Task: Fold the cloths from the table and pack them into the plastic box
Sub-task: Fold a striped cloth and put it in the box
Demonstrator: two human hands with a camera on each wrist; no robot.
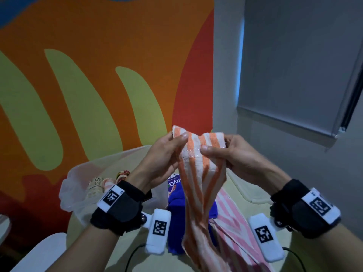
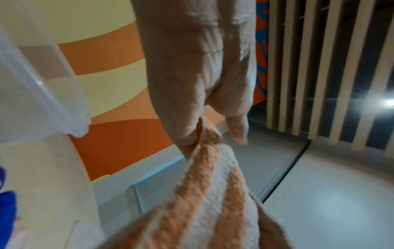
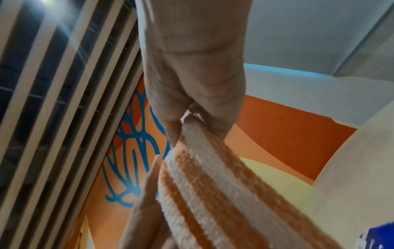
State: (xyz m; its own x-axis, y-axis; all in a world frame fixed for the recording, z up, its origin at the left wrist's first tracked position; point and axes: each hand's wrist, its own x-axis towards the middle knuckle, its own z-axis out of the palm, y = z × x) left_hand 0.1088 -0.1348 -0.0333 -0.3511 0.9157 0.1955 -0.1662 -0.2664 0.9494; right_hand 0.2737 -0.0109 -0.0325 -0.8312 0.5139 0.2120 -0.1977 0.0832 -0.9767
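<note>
Orange-and-white striped terry cloth [image 1: 198,173] is hanging in mid-air above the pale surface [image 1: 241,189], pinched along its stitched hem by a person's two hands raised side by side in front of a brightly painted wall. Left hand [image 1: 165,154] is gripping one top corner between thumb and curled fingers [image 2: 236,129], while right hand [image 1: 233,154] is pinching the hem just beside it, thumb on the near face and fingers [image 3: 215,121] wrapped behind; both wrists are cocked upward, palms turned inward toward each other, with black camera straps showing on the forearms. Holding the cloth high is letting its length drop straight and shed its bunching, which appears to be the search for an edge and corners before a first fold. Its lower end is trailing down toward the near edge of the surface, passing in front of a blue cloth [image 1: 176,216] and beside a pink-striped cloth [image 1: 233,222], both lying unfolded and waiting their turn. Clear plastic box [image 1: 78,185] is standing at the far left of the surface, behind the left wrist, already holding a few rolled or folded pieces whose details are too small to tell. Folding of this cloth is judged barely begun, with packing yet to come.
</note>
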